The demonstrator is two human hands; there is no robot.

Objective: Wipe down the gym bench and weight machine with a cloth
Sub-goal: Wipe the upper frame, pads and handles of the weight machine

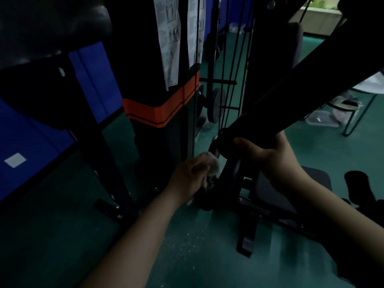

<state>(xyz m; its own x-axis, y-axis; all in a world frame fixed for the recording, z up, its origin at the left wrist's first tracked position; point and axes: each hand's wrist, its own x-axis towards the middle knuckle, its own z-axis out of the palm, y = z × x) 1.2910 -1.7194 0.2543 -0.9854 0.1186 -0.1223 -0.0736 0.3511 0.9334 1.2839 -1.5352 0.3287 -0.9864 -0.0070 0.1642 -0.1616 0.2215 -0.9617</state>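
The scene is dim, and most dark machine parts merge into shadow. At far left, a black padded seat [52, 28] is cut off by the upper edge, with its black frame leg [104, 154] running down to a floor foot. Behind it stand blue wall panels [93, 80]. The weight stack cover [158, 100] is a black column with an orange band; two printed instruction sheets [170, 38] hang on its face, their text too small to read.

The left hand [191, 175] holds a light-coloured cloth [212, 165] bunched under curled fingers and presses it against the lower pivot of the weight machine [228, 183], just right of the stack cover. Most of the cloth is hidden by the hand, and a small corner shows below the wrist. The exact part it contacts is hard to make out, possibly a bracket or a pulley mount.

Black cables [234, 69] run vertically behind the pivot, near a round weight plate [216, 104]. The right hand [270, 154] grips the lower end of a wide black lever arm [301, 94], thumb over the top edge and fingers hidden underneath. The arm rises diagonally and leaves the view at upper right.

Below the right forearm, the gym bench [276, 196] pad is partly covered. Open green floor [187, 246], speckled with pale dust, lies between the forearms. At far right, a clear plastic container [322, 119] sits on the floor beside a thin metal table leg [357, 117].
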